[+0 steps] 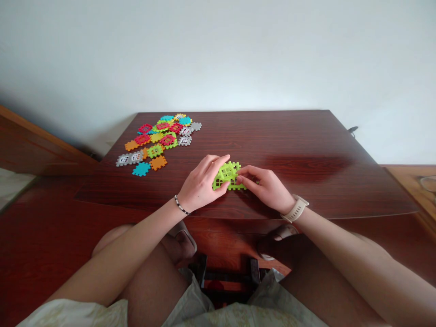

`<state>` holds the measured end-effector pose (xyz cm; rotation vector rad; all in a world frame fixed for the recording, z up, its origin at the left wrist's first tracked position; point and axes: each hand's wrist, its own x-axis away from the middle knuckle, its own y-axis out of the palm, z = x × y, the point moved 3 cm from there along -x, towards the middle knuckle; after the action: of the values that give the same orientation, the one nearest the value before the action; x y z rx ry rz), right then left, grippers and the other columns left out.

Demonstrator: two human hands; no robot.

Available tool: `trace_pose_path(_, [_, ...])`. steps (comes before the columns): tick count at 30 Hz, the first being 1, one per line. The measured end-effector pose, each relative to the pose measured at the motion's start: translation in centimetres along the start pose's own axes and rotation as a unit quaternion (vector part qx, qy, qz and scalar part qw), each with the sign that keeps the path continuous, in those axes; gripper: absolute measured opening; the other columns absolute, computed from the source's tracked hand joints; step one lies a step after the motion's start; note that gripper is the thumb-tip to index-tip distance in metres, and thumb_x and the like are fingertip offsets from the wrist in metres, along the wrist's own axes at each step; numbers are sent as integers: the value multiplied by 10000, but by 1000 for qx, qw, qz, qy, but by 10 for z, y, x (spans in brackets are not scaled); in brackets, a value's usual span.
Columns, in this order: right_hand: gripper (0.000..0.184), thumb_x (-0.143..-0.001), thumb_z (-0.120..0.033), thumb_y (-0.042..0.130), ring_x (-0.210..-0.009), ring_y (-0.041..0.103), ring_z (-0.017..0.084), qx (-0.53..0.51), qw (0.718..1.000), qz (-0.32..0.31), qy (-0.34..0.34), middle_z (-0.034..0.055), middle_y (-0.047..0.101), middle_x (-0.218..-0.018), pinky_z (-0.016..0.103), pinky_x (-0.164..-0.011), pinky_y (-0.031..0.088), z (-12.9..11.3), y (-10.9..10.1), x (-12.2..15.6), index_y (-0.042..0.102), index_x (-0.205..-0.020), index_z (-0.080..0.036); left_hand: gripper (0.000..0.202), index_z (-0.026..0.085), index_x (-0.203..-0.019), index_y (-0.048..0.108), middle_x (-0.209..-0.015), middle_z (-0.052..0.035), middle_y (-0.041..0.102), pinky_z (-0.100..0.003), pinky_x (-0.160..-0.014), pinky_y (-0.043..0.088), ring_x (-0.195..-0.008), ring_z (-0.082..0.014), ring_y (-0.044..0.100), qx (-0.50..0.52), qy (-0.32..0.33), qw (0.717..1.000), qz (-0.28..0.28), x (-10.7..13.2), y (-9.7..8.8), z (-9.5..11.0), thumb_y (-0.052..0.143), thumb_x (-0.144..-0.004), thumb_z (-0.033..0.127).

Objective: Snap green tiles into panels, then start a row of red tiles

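My left hand (200, 184) and my right hand (264, 188) grip a lime-green notched plastic building tile (227, 175) from either side, just above the dark wooden table (299, 136). A second green layer or bent section seems to sit below it, partly hidden by my fingers. My left fingers wrap over its left side, while my right fingertips pinch its right edge. Up and left of my hands lies a loose pile of multicoloured notched tiles (160, 141) in red, orange, teal, yellow, green and grey.
A teal tile (141, 169) and an orange tile (158, 162) lie at the pile's near edge. The polished table's near edge runs just past my wrists, above my knees and feet. A white wall rises behind it, with a small dark object (353, 130) at the far right corner.
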<state>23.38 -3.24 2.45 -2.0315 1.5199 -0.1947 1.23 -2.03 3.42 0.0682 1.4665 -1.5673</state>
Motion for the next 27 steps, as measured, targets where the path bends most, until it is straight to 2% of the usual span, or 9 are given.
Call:
trace_pose_path(13, [269,-1055,-475,652,-823,740,222,-42,999,6,31,33,832,-920,337,-784,544,-3,-6,-1,760,-1004,-235,676,242,-1621,424,-1376,-154,612,-483,-1083,628,-1302,-316,654,20,1,999,-42,3,3,-2,722,-1014,251])
trace_pose_path(20, [331,-1050,-541,647,-753,689,212,-82,994,43,62,33,785,-842,337,-712,537,2,-15,-4,723,-990,-225,662,255,-1658,370,-1408,-141,623,-454,-1099,639,-1325,-282,666,42,26,997,-52,4,7,1,640,-1058,179])
trace_pose_path(27, [350,-1062,-545,612,-736,623,200,-57,995,56,57,20,703,-801,329,-693,505,3,-20,-6,694,-960,-221,676,262,-1664,364,-1413,-130,656,-476,-1129,630,-1328,-272,680,48,37,997,-56,4,8,1,626,-1053,137])
